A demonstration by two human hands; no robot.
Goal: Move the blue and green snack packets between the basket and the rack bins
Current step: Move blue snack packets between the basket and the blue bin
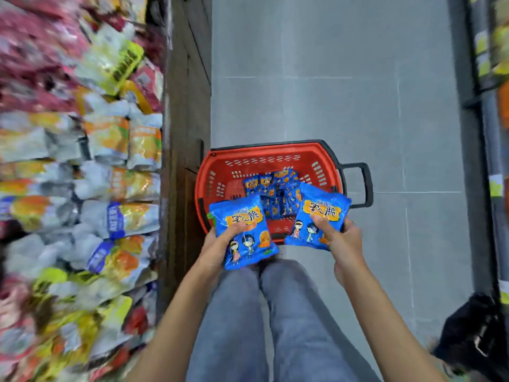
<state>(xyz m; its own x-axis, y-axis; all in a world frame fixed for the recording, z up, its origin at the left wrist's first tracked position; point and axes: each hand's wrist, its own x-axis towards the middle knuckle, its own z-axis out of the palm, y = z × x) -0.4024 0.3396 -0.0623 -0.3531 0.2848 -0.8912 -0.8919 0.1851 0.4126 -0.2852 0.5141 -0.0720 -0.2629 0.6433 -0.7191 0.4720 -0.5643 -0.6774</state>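
In the head view, our left hand [214,246] grips one glossy blue foil snack packet [248,249], thumb across its front, and our right hand [344,241] pinches a second blue foil snack packet [322,209] the same way. Both packets hang over the near edge of the red plastic slotted basket [264,148] on the floor, where a heap of matching blue packets [275,194] lies toward the far wall. The blurred rack bins of mixed snack bags [118,172] run along our left, so we would carry each packet flat and set it down, not drop it, gripping lightly to spare the crisp contents.
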